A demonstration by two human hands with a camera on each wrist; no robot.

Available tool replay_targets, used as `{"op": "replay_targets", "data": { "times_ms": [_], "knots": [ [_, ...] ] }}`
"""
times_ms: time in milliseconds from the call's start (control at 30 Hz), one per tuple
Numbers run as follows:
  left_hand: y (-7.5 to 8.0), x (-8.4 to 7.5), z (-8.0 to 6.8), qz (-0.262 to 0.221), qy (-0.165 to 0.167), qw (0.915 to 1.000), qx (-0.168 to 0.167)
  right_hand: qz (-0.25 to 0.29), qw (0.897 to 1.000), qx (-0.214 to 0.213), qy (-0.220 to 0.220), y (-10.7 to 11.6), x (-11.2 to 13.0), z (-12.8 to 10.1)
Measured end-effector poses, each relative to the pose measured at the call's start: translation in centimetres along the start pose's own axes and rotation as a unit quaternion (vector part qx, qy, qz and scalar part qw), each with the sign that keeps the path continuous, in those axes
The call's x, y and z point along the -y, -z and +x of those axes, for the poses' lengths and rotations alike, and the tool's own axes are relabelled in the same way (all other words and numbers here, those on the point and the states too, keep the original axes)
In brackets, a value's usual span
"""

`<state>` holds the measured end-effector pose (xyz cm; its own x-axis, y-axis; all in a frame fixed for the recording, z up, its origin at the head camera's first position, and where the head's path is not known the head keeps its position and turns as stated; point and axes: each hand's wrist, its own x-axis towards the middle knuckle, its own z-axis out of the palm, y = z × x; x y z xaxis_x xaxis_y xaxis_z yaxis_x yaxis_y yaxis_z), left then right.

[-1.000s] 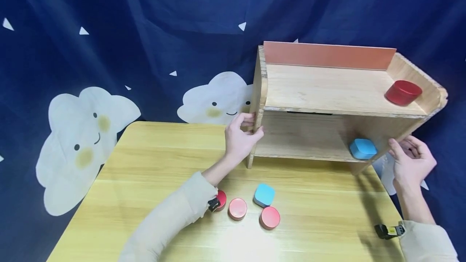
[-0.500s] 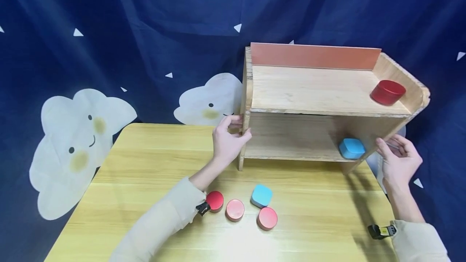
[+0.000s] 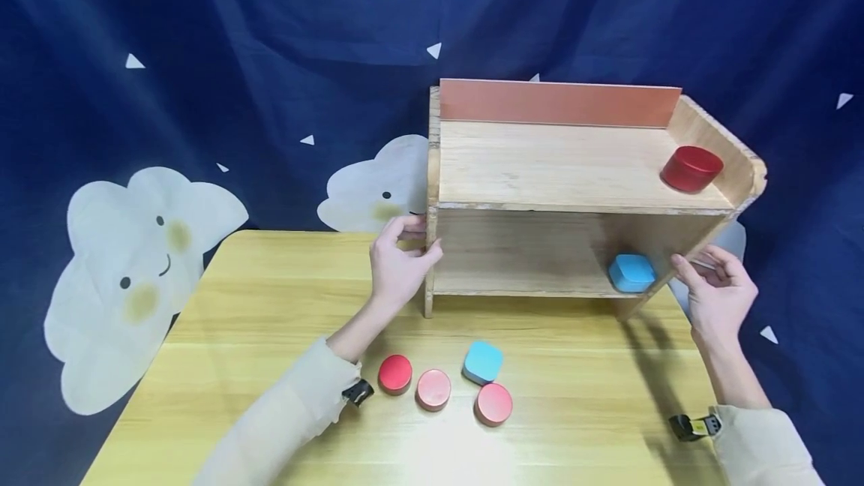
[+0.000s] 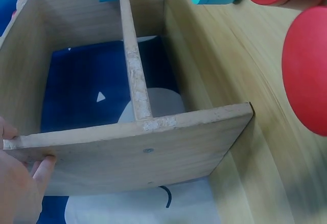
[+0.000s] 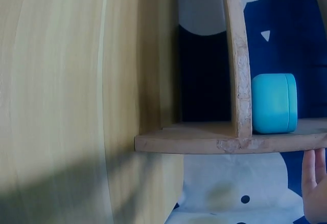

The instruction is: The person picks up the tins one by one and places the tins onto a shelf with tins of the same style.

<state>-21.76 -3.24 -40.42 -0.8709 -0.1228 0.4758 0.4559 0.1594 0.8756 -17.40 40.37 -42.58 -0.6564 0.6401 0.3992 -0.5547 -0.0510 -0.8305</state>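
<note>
Now the shelf is at the back of the table, its two sides pinched between thumb and fingers by the left hand and right hand; whether it is fully set down I cannot tell. An uneven pull could tilt or twist it, making the red box slide across the top or the blue box slip off below. Drawn too far forward, it could knock the loose boxes.

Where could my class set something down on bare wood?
Top shelf, left of the dark red cylinder; lower shelf, left of its blue box; table, left of the left hand. Crowded: mid-table, around three cylinders and another blue box.
</note>
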Motion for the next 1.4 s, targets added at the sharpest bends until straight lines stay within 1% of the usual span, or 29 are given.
{"op": "replay_targets", "data": {
  "times_ms": [233,400,500,667,800,967,1200,1400],
  "knots": [
    [1.4,0.2,0.2,0.007,-0.003,1.0,-0.005,-0.028,1.0,0.005,0.008,-0.9,-0.3,-0.6],
    [2.3,0.4,0.3,0.019,-0.004,0.9997,-0.014,-0.015,1.0,0.015,0.008,-1.4,-0.7,-1.1],
    [2.9,0.4,0.3,0.018,0.004,0.9997,-0.015,-0.003,1.0,0.015,0.002,-1.9,-0.8,-1.5],
    [3.7,0.4,0.3,0.017,0.004,0.9997,-0.02,-0.003,1.0,0.016,-0.003,-2.6,-0.7,-2.1],
    [4.4,0.5,0.4,0.021,0.0,0.9994,-0.027,-0.011,1.0,0.028,-0.001,-3.0,-0.6,-2.5],
    [5.2,0.5,0.5,0.023,0.003,0.9993,-0.029,-0.006,0.999,0.039,0.0,-3.6,-0.6,-2.8],
    [6.3,0.6,0.7,0.023,0.004,0.9991,-0.035,-0.052,0.998,0.04,-0.007,-4.1,-0.6,-3.4],
    [7.4,0.8,0.8,0.026,0.005,0.9987,-0.043,-0.063,0.997,0.05,-0.021,-4.8,-0.5,-4.1]
  ]
}}
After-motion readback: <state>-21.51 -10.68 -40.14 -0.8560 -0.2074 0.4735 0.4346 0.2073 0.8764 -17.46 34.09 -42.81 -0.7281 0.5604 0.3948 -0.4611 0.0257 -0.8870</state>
